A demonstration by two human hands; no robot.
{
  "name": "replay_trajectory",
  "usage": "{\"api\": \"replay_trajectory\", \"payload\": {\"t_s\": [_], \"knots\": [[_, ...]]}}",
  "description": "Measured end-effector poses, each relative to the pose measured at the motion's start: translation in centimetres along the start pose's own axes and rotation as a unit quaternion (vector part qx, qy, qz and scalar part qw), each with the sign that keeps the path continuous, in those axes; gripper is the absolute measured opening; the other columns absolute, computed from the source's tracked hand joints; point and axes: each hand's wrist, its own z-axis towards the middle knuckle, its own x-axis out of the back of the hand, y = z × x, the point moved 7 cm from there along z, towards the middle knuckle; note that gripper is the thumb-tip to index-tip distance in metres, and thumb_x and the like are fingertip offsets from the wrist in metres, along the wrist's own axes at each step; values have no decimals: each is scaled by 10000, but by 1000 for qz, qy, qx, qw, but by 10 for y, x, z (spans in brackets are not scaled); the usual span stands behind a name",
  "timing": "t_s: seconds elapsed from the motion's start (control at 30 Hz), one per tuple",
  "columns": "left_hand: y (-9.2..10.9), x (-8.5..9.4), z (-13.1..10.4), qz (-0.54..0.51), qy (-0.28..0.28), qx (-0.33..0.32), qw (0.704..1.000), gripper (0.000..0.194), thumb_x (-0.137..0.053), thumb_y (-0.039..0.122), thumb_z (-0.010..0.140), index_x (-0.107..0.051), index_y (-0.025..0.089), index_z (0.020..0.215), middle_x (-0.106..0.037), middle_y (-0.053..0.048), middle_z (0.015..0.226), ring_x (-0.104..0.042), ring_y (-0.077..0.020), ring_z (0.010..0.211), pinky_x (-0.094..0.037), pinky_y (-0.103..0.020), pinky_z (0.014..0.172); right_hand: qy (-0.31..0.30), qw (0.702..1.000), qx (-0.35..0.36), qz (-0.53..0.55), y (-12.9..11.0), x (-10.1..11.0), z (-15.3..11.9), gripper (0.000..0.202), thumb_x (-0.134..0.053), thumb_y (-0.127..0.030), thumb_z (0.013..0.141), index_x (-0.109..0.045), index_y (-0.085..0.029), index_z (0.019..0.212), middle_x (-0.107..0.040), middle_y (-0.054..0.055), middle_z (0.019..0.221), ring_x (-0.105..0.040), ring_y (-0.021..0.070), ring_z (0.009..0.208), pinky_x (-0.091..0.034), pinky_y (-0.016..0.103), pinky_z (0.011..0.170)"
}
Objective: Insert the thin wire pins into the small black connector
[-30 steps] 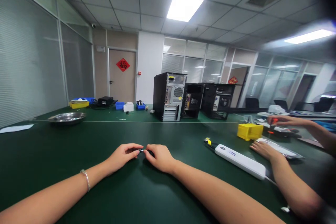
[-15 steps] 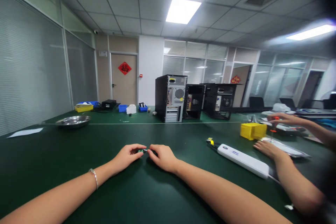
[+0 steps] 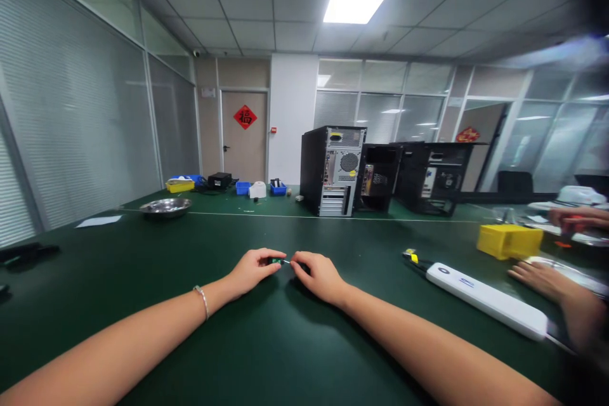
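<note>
Resting on the green tabletop (image 3: 143, 279), the left hand (image 3: 251, 271) and the right hand (image 3: 320, 276) are brought together fingertip to fingertip, with both forearms stretched forward and converging from the lower corners of the view. A small green part (image 3: 276, 261) is pinched between thumb and fingers of the left hand, just above the tabletop, and its other end is met by the narrow grip of the right hand, whose fingers are curled down over something dark that cannot be made out. A thin bracelet (image 3: 202, 300) is worn on the left wrist. To the right, a white power strip (image 3: 485, 300) is laid slantwise, and beyond it a yellow box (image 3: 509, 240) is seen near another person's hand (image 3: 537, 278). Black computer cases (image 3: 333, 170) are stood at the far side, with a metal bowl (image 3: 165, 206) to the left. Compared with half a second earlier, the hands are held in the same joined pose, while the view has been swung leftward, so that the power strip and the yellow box are shifted toward the right edge.
</note>
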Motion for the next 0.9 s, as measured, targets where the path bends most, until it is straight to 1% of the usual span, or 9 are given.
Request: {"api": "replay_trajectory", "payload": {"t_s": [0.1,0.2,0.27,0.43,0.57,0.77,0.9], "knots": [[1,0,0,-3,-1,-1,1000,371,-649,319,761,-703,140,1081,-695,-96,984,-601,-200,801,-445,-291,724,-5,1000,-4,-2,0,0,0,215,-431,-285,923,-622,-215,854,-663,4,809,-570,134,714,-346,211,630],[1,1,-1,-19,-4,-8,1000,335,-612,322,798,-709,153,1071,-686,-95,1006,-610,-219,909,-446,-304,803,-9,1000,-2,1,0,1,0,223,-424,-289,925,-622,-217,852,-660,1,801,-562,128,693,-341,209,619],[0,1,-1,-23,-6,-15,1000,321,-590,327,819,-712,162,1065,-681,-91,1010,-608,-223,942,-443,-310,831,-10,1000,3,2,-2,1,-1,225,-420,-288,927,-621,-218,854,-659,0,800,-563,127,695,-342,208,623],[-3,2,0,0,-9,-22,1000,319,-590,324,820,-711,161,1067,-674,-84,971,-610,-214,903,-445,-305,807,-11,1000,15,-7,-4,0,-2,216,-419,-277,929,-621,-221,875,-659,3,818,-565,126,713,-345,210,637],[1,2,0,24,-11,-27,999,313,-602,317,810,-716,163,1057,-669,-77,941,-605,-208,884,-442,-300,795,-15,999,15,-28,-3,-2,-2,211,-419,-281,932,-614,-219,879,-659,8,825,-573,131,733,-348,214,653],[3,4,0,30,1,-21,999,314,-619,315,788,-721,159,1041,-658,-72,914,-604,-202,845,-446,-294,762,-13,998,21,-51,-3,-3,-3,195,-422,-276,940,-595,-214,876,-658,4,835,-587,127,762,-342,210,653],[-2,4,2,26,9,-30,999,303,-634,311,773,-726,162,1020,-655,-64,893,-606,-194,830,-455,-291,759,-7,993,34,-110,-8,-2,-4,183,-424,-272,944,-582,-204,881,-641,9,809,-571,123,725,-322,216,632]]}}
